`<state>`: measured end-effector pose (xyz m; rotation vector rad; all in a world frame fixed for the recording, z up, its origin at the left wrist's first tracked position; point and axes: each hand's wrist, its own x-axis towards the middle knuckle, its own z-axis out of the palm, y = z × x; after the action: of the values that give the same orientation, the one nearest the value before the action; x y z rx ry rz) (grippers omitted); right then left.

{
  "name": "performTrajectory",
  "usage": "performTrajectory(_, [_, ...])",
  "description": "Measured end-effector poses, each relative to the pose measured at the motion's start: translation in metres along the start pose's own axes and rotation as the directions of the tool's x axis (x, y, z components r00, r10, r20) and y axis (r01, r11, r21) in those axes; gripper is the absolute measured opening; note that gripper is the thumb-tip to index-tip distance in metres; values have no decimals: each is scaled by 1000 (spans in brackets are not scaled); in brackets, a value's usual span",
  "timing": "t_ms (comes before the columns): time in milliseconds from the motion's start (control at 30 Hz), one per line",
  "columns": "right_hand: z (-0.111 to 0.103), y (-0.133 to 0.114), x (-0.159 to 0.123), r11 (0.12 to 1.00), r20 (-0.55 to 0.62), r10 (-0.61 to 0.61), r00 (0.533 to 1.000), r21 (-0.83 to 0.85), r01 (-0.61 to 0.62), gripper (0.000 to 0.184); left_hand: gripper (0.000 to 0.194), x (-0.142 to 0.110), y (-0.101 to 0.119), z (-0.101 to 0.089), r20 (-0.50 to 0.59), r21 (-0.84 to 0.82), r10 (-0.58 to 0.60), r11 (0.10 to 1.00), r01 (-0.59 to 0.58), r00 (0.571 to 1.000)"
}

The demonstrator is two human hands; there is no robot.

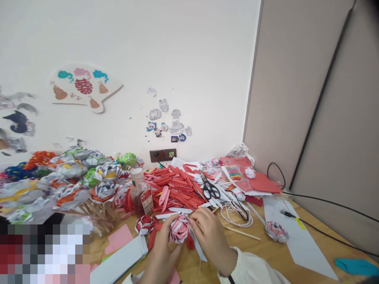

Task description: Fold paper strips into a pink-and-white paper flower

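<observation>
A pink and white paper flower (179,229) is between my two hands, above the near middle of the table. My left hand (163,246) closes on its left side, thumb along the edge. From the right, my right hand (209,232) pinches at the flower's edge, fingers bent together. A pale paper strip (199,246) hangs down beneath my right fingers; whether it is joined to the flower I cannot tell. Just left of my left hand lies a red and white paper flower (145,225). Behind my hands spreads a heap of folded red paper strips (177,183).
Black scissors (211,190) rest on the heap's right side. A bottle (137,191) stands left of it, near many paper flowers (74,173). Pearl beads (237,215), a wooden stick (241,232), another paper flower (276,231) and a black cable (325,234) lie to the right.
</observation>
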<state>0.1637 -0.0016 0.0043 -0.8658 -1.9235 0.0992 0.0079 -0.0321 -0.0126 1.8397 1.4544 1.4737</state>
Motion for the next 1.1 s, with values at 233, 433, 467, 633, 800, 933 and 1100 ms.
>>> performTrajectory(233, [-1,-4,-3,990,31,-52,998,-131,55,20,44,0,1,2,-18,10,-18,1000,19,1000])
performTrajectory(433, [2,-3,-4,996,-10,62,998,62,-61,14,42,1,3,3,-12,-29,-46,999,46,999])
performTrajectory(467, [3,-3,-3,993,-5,77,997,91,-76,14,41,1,3,3,-6,-39,-54,998,54,999])
performTrajectory(633, [7,1,-2,959,40,175,984,221,-180,15,56,1,-2,6,65,-74,-113,990,118,991])
performTrajectory(800, [9,6,0,902,100,272,957,320,-290,14,62,1,-6,8,181,-137,-150,975,176,972])
performTrajectory(933, [6,6,2,866,137,300,944,377,-330,12,53,4,-7,8,157,-257,-152,948,189,976])
performTrajectory(1100, [-9,2,7,921,110,155,982,344,-184,5,50,13,-1,5,145,-412,-193,880,237,970])
